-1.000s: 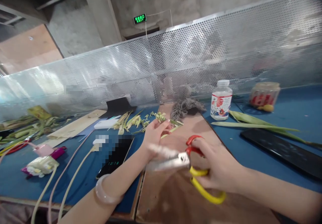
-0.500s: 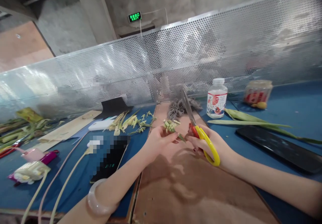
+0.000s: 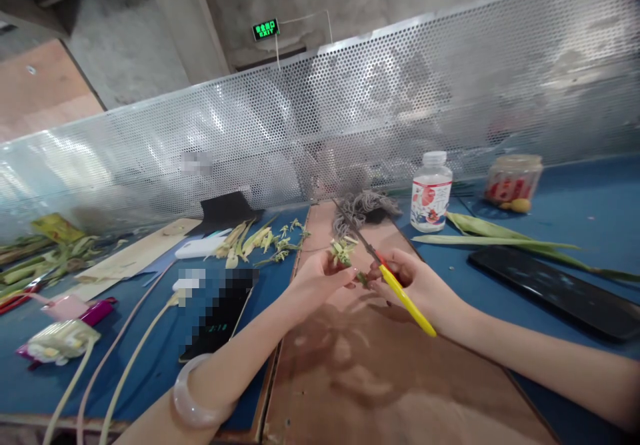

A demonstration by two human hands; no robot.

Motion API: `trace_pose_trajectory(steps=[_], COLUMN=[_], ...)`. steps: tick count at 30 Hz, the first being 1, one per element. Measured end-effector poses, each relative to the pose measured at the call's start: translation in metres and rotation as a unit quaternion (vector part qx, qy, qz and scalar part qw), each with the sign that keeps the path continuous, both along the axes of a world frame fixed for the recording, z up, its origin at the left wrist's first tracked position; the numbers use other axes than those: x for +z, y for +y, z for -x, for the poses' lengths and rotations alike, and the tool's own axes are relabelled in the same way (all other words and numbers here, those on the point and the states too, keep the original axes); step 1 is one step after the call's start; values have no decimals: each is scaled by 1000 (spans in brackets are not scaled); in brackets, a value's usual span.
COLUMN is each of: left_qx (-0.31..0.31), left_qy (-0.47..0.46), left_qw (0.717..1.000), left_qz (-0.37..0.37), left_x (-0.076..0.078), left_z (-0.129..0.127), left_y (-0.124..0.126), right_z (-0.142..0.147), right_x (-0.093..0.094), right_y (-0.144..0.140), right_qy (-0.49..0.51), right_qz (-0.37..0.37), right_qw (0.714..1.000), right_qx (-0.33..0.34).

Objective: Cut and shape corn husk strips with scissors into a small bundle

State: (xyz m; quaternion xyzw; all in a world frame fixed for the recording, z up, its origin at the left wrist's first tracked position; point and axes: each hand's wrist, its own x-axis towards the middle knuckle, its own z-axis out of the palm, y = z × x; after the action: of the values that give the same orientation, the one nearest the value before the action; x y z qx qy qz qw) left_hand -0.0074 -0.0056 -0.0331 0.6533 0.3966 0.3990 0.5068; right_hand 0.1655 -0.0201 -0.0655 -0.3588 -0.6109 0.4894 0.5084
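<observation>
Near the middle, my left hand pinches a small bundle of pale green plant strips, whose cut-looking ends stick up above the fingers. A short dark green tip pokes out on the right side, close to my right fingertips. My right hand is closed around scissors with yellow and red handles. Their blades point up and to the left, past the bundle, toward a heap of grey yarn on the brown board. Whether the blades touch the bundle I cannot tell.
A white-capped bottle, a glass jar, long green leaves and a black phone lie to the right. Left are cut plant pieces, another phone, cables and a charger. Perforated metal screen stands behind.
The scissors have turned, their blades swinging left and lower, and the handles now show edge-on. My right fingers have come closer to the bundle, while my left hand stays nearly in place.
</observation>
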Motion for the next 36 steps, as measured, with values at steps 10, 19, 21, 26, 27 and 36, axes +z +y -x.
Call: trace_pose_trajectory(steps=[10,19,21,26,27,36], left_qx=[-11,-6,-13,-24,-25,-20], left_qy=[-19,-9,-16,-13,-12,-28], left_qw=[999,1000,1000,999,999,999], left_qz=[24,21,22,27,27,22], left_x=[1,2,2,-1,-2,1], left_z=[-2,-1,0,2,2,2], left_y=[0,-1,0,3,4,3], right_z=[0,-1,0,0,0,-3], right_x=[-7,-5,-4,-4,-4,-6], right_y=[2,0,-1,-1,0,2], right_qy=[-18,-15,-9,-1,-3,-4], right_qz=[-3,-24,-24,-23,-20,1], right_qw=[999,999,1000,1000,1000,1000], right_qx=[31,21,15,11,11,3])
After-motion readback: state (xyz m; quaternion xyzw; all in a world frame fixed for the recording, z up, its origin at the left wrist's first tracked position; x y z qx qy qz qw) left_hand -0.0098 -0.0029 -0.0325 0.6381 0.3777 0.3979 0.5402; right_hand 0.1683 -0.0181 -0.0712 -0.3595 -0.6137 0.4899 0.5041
